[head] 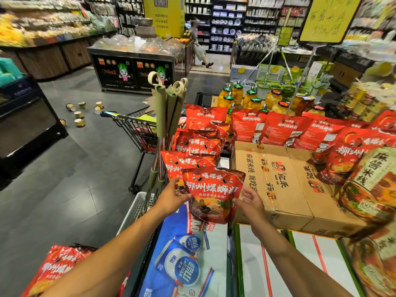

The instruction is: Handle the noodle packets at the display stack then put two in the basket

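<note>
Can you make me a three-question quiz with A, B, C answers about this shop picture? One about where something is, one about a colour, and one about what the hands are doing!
1. Where are the small tubs?
A. scattered on the floor
B. in the cart
C. on the cardboard boxes

2. What colour is the pack between the hands?
A. blue
B. red
C. green

3. What are the hands doing?
A. both hang empty
B. only one touches the pack
C. both are on the pack, one at each side

Answers:
1. A, the tubs lie on the grey floor to the left of the cart.
2. B, the pack is red like the others stacked behind it.
3. C, the left hand grips its left edge and the right hand touches its right edge.
</note>
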